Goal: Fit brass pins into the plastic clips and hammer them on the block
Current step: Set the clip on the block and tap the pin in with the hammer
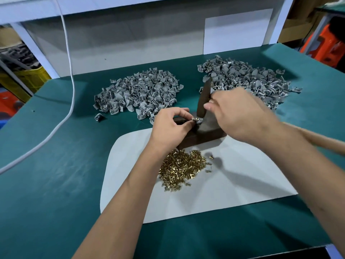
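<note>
Right now the left hand [172, 126] is pinching a small grey plastic clip [197, 120] between thumb and fingertips, holding it on top of the dark block [209, 134], which is lying just beyond and under both hands. The right hand [240, 116] is curling its fingers round the hammer [203, 98]; the dark head is standing tilted just above the clip, and the wooden handle is running out past the wrist toward the right edge of the view. This hand is blurred, so the exact lie of its fingers is hard to tell.

Below the left wrist, a heap of brass pins [182, 168] is lying on a white sheet [242, 184], with a few strays just beside it. Beyond the left hand, a pile of grey clips [138, 94] is spreading over the green table mat [56, 184]. Beyond the right hand, a second pile of clips [248, 77] is sitting, partly hidden by the knuckles. Far to the left of the left hand, a white cable [71, 75] is trailing down across the mat.
</note>
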A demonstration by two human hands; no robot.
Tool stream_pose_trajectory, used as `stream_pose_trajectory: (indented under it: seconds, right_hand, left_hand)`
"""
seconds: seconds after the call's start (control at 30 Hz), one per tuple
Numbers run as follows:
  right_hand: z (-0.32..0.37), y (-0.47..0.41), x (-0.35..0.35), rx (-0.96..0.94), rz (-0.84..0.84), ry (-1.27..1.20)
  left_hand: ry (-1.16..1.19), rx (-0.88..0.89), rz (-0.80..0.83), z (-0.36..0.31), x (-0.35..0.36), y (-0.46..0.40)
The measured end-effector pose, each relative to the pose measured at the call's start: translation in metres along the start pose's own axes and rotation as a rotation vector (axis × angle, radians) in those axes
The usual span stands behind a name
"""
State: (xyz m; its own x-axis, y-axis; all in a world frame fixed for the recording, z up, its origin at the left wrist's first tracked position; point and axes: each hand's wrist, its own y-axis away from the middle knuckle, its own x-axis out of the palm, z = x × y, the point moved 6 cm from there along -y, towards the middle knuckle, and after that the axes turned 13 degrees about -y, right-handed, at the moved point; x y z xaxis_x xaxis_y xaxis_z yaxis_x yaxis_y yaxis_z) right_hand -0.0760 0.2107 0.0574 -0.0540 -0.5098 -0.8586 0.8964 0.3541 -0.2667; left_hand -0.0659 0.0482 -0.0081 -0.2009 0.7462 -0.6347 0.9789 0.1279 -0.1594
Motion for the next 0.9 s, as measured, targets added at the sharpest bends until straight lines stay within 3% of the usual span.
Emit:
stream_pose_trajectory:
  seconds: [0.07, 0.1, 0.2, 0.27, 0.37, 0.4, 0.5, 0.57, 0.7, 0.8, 0.9]
  right_hand:
    - [0.003, 0.002, -0.009, -0.055, -0.153, -0.061]
    - [0.005, 0.003, -0.005, -0.066, -0.153, -0.065]
    - [0.005, 0.002, 0.014, 0.000, 0.047, 0.042]
    - [0.006, -0.004, 0.006, -0.015, 0.055, 0.088]
    - [0.010, -0.002, -0.011, -0.077, -0.172, -0.005]
    - [0.011, 0.000, -0.007, -0.082, -0.173, -0.028]
    - [0.005, 0.003, 0.016, -0.002, 0.038, 0.033]
    - [0.001, -0.003, 0.006, 0.000, 0.052, 0.076]
    - [0.006, -0.001, -0.014, -0.049, -0.237, -0.059]
    - [0.004, 0.001, 0.017, 0.022, 0.047, 0.047]
    - [0.001, -0.006, 0.001, 0.012, 0.040, 0.119]
  left_hand:
    - [-0.012, 0.009, -0.005, 0.001, 0.000, -0.001]
    - [-0.008, 0.010, -0.007, 0.001, 0.000, -0.002]
    - [0.021, -0.008, 0.004, 0.002, 0.001, -0.001]
    - [0.015, -0.013, 0.000, 0.003, 0.001, 0.000]
    - [-0.006, -0.008, -0.007, 0.002, 0.000, -0.001]
    - [-0.005, -0.007, -0.007, 0.003, 0.000, -0.002]
    - [0.002, -0.012, 0.003, 0.003, 0.000, -0.002]
    - [-0.008, -0.020, -0.003, 0.003, 0.000, -0.001]
    - [-0.006, -0.021, -0.003, 0.004, -0.001, -0.002]
    - [0.019, -0.016, 0.002, 0.002, -0.001, 0.000]
    - [0.015, -0.015, 0.002, 0.001, -0.001, 0.001]
